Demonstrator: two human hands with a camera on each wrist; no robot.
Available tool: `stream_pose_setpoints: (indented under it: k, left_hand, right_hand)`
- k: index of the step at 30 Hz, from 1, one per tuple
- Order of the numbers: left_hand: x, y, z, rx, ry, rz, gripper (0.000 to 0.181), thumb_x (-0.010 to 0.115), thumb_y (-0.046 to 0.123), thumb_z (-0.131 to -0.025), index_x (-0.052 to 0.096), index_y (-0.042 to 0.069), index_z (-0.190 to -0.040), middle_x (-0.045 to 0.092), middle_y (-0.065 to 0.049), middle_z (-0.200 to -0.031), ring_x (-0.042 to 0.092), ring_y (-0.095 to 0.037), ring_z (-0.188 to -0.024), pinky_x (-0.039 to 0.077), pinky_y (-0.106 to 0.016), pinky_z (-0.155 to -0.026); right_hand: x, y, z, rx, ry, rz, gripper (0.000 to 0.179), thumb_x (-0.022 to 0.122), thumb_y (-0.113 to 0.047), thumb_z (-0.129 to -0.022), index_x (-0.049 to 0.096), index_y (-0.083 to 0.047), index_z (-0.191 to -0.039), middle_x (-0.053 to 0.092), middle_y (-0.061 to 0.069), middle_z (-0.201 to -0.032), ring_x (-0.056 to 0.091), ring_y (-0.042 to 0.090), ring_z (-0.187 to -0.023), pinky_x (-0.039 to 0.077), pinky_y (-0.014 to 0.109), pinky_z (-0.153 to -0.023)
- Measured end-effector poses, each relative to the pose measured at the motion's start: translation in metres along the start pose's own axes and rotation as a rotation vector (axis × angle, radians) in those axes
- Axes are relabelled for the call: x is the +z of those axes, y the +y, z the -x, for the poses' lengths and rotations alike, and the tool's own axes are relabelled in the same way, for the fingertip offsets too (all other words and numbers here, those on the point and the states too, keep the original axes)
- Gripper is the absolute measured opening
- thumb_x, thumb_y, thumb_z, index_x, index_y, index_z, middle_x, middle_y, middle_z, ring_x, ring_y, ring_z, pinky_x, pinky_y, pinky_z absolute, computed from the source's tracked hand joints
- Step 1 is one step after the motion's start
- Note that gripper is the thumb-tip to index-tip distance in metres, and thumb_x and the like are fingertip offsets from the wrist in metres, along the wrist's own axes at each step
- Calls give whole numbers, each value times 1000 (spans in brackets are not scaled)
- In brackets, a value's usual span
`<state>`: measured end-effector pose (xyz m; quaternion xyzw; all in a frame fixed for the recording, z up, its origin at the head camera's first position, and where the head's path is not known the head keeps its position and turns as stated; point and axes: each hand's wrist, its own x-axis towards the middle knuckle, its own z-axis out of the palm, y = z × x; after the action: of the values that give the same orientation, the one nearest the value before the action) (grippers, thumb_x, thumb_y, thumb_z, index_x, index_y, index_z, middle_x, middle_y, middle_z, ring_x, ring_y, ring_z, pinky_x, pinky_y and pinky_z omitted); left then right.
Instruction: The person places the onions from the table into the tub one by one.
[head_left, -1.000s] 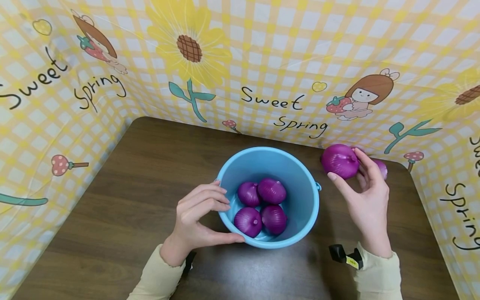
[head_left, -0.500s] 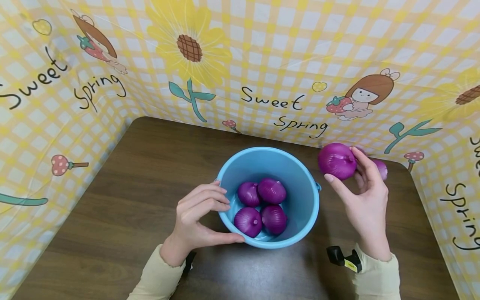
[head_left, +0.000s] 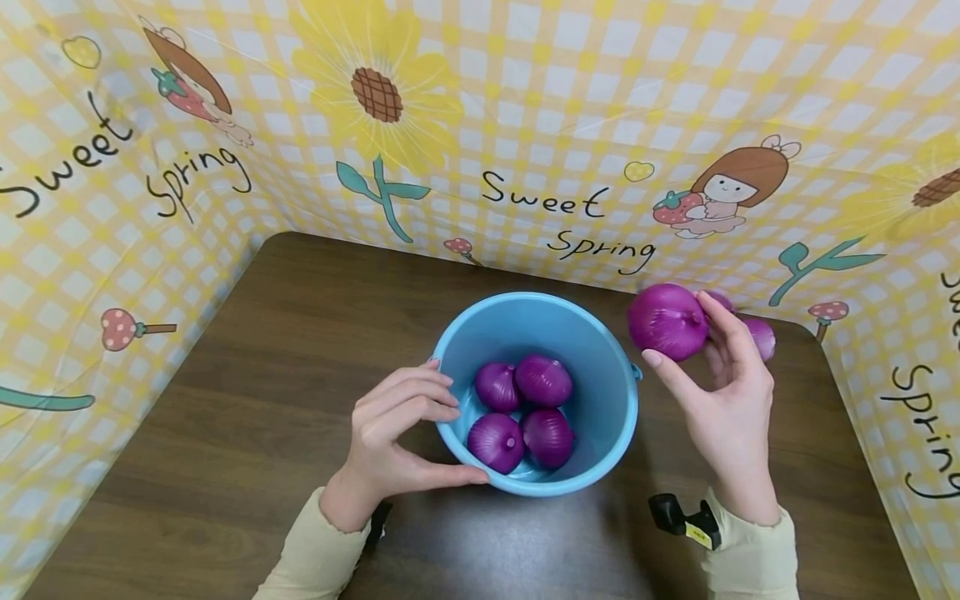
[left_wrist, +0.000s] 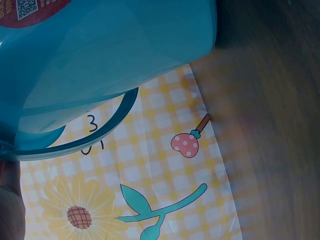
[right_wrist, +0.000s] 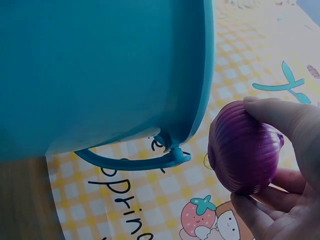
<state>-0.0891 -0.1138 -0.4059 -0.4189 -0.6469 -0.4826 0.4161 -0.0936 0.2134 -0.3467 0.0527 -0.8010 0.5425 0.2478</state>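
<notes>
In the head view a light blue bucket (head_left: 600, 379) stands upright on the table, with several purple onions (head_left: 543, 381) at its bottom. My left hand (head_left: 393, 433) holds the bucket's left side, thumb along the near rim and fingertips over the edge. To the right of the bucket, my right hand (head_left: 731, 408) grips another purple onion (head_left: 666, 322) between thumb and fingers. The right wrist view shows this onion (right_wrist: 245, 147) near the bucket's rim (right_wrist: 207, 65), outside it. The left wrist view has the bucket's outer wall (left_wrist: 110, 60) and hanging handle (left_wrist: 85, 145).
Behind my right hand, two more purple onions (head_left: 762, 337) lie at the back right of the dark wooden table (head_left: 247, 375), partly hidden. A yellow checked cloth (head_left: 562, 108) with printed flowers and lettering walls off the back and both sides.
My right hand has moved a little left with its onion, toward the bucket, uncovering more of an onion behind. The left hand and the bucket have stayed in place.
</notes>
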Motion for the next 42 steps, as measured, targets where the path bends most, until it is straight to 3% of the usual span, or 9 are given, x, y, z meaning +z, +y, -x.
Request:
stream_pose_setpoints:
  k: [33, 42]
  left_hand:
    - [0, 0, -1, 11, 9, -4, 57, 94, 52, -67, 69, 1, -79, 70, -12, -80, 67, -32, -80, 56, -53, -94]
    - [0, -1, 0, 8, 6, 0, 58, 95, 51, -66, 69, 1, -79, 70, -12, -80, 67, -32, -80, 56, -53, -95]
  right_hand:
    - [11, -15, 8, -82, -77, -89, 81, 83, 19, -72, 57, -7, -144, 57, 13, -141, 55, 28, -130, 43, 31, -110]
    - [14, -29, 9, -127, -78, -130, 81, 81, 26, -68, 57, 2, -141, 57, 20, -138, 56, 28, -126, 44, 31, -110]
